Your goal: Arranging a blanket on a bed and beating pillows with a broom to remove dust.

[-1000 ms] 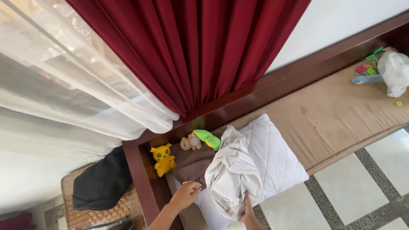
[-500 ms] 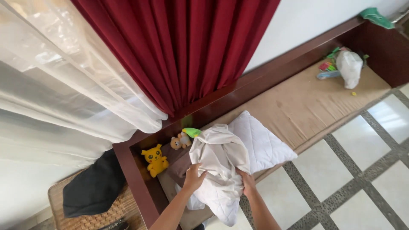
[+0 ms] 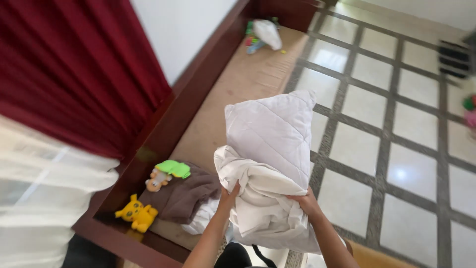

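a yellow plush toy (image 3: 136,214) and a folded brown blanket (image 3: 181,196) lie at the corner of the tan padded surface (image 3: 238,87). the left hand (image 3: 227,198) and right hand (image 3: 306,202) each clamp a side of the white quilted pillow (image 3: 272,134), bundled with a crumpled white sheet (image 3: 263,208), so it is lifted clear above the surface's edge.

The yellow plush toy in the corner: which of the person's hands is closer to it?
Left. The left hand grips the white bundle on the side facing the yellow toy; the right hand holds the far side.
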